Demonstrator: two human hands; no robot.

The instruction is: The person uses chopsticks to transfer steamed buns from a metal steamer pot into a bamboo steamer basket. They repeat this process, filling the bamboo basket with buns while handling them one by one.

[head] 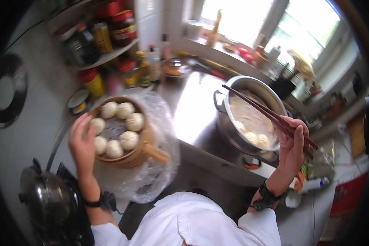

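Note:
A round bamboo steamer point(135, 161) with a stubby handle point(156, 153) holds a ring of several pale steamed buns point(129, 140). My left hand point(83, 138) grips its left rim, close to one bun point(97, 126). In my right hand point(292, 141) is a pair of dark wooden chopsticks point(252, 103), pointing up and left over a metal steamer pot point(233, 135). A few buns point(262, 140) sit in the pot on a pale liner point(249, 113), at its near side. The chopstick tips are apart from any bun.
Crumpled clear plastic point(163, 172) lies under and around the bamboo steamer. Sauce bottles point(153, 63) and jars stand behind it, below a loaded shelf point(110, 57). A lidded pot point(47, 196) is at lower left. Packages point(315, 184) lie on the right counter.

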